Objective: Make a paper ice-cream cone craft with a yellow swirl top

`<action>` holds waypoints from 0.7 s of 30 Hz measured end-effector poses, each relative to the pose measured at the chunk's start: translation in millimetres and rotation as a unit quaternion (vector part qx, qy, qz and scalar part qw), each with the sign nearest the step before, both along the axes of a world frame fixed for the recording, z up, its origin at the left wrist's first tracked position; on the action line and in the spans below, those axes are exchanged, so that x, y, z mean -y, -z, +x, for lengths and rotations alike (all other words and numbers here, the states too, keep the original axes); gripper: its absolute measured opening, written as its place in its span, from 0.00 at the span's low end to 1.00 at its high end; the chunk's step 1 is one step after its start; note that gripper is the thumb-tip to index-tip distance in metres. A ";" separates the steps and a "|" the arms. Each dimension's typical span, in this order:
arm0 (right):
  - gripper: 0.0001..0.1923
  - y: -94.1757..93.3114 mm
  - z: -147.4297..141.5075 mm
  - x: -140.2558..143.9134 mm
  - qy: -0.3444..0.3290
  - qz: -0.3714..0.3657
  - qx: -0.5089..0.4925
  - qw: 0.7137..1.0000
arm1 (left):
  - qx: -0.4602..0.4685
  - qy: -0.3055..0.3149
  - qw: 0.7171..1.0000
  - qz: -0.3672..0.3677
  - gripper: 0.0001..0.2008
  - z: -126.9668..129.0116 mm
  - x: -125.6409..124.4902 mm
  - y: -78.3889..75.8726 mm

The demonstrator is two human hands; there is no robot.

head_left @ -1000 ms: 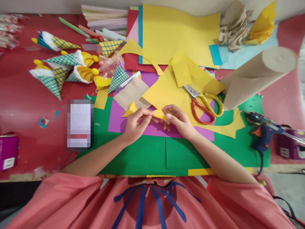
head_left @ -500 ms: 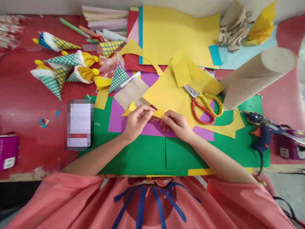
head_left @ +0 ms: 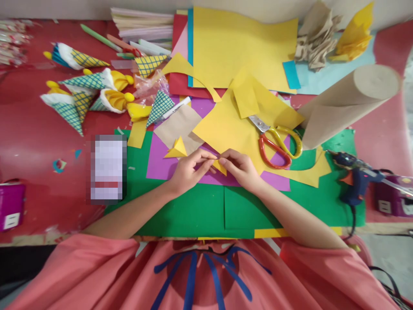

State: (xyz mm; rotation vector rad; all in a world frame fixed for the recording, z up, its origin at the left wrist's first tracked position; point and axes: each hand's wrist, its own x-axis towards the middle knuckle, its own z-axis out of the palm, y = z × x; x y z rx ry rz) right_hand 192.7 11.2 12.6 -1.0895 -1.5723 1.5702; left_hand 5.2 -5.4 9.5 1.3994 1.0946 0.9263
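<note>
While both of my hands meet over the purple sheet (head_left: 155,165) near the middle of the desk (head_left: 32,137), my left hand (head_left: 189,170) and right hand (head_left: 241,168) each pinch a small yellow paper piece (head_left: 220,166) with fingertips closed on it. One folded yellow triangle (head_left: 177,148) already lies just to the left, so I judge the folding partly done, with this piece unfinished. Scissors (head_left: 277,144) lie to the right and a glue gun (head_left: 355,176) farther right.

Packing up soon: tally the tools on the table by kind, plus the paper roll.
Scissors: 1
Glue gun: 1
Brown paper roll: 1
Total: 3
</note>
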 end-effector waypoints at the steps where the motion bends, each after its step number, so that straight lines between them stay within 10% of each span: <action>1: 0.16 0.5 -0.4 0.2 -0.001 -0.001 0.000 1.000 | -0.002 -0.001 1.000 0.003 0.10 -0.1 0.3 -0.3; 21: 0.07 0.3 -1.7 4.0 -0.060 0.116 0.049 0.990 | -0.144 0.060 0.978 0.139 0.08 -2.6 -2.6 -3.7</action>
